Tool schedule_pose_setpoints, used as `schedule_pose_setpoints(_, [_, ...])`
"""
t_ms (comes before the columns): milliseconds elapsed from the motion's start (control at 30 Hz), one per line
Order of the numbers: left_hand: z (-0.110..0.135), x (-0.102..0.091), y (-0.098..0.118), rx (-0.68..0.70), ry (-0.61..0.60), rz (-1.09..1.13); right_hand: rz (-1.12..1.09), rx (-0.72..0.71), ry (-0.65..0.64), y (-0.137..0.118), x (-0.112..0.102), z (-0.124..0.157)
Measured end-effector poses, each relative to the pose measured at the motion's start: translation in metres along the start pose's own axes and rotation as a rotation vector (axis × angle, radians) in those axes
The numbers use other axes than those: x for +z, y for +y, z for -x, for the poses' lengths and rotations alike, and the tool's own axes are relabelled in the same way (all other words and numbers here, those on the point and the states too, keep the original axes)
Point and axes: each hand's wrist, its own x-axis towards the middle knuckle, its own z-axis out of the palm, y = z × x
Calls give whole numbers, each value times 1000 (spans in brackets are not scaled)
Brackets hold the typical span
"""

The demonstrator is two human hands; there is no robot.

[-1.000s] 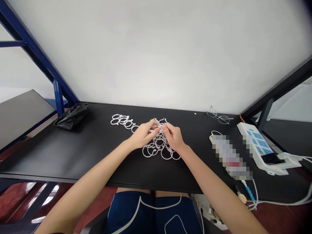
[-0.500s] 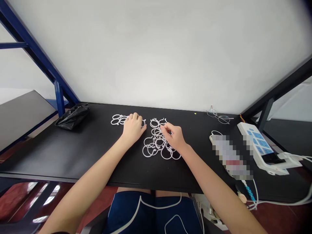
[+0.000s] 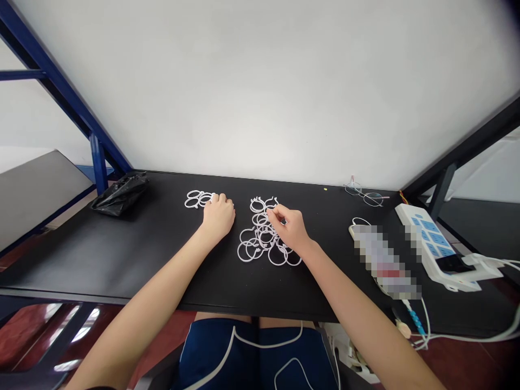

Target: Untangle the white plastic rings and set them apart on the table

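Note:
My left hand (image 3: 219, 218) lies low over the right end of a small group of thin white open rings (image 3: 193, 202), its fingers curled down. The white ring it holds is now hidden beneath the palm and fingers. To the right, a looser pile of several such rings (image 3: 246, 252), with little knobbed ends, overlaps on the black table. Over the right side of that pile, my right hand (image 3: 289, 226) has its thumb and forefinger pinched together. Its fingertips are close to a ring at the top of the pile, and whatever they grip is too small to make out.
The black table (image 3: 162, 254) meets a white wall. At its left end is a crumpled black plastic bag (image 3: 122, 195). Eyeglasses (image 3: 372, 199) lie at the back right. Nearer are a blurred phone (image 3: 382, 260) with a cable and a white power strip (image 3: 430, 238).
My left hand has shifted slightly left and down, and the ring that showed beside its thumb is covered now. My right hand stays in the same spot.

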Motion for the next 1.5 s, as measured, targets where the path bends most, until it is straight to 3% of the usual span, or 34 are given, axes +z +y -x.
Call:
schedule_pose_setpoints(367, [0, -11, 4, -12, -154, -69, 7, -3, 7, 1, -1, 0])
schedule_pose_setpoints(733, [1, -11, 5, -17, -127, -47, -5, -6, 12, 1, 0, 0])
schedule_pose_setpoints(967, [1, -9, 3, -18, -10, 13, -4, -9, 14, 0, 0, 0])
schedule_pose_setpoints(1167, [-2, -9, 6, 171, 71, 227, 22, -3, 13, 1, 0, -1])
schedule_pose_setpoints(1300, [0, -8, 14, 343, 23, 324, 37, 1, 13, 0, 0, -1])
schedule_pose_setpoints(1500, [1, -5, 19, 400, -39, 331, 53, 0, 13, 1, 0, -1])
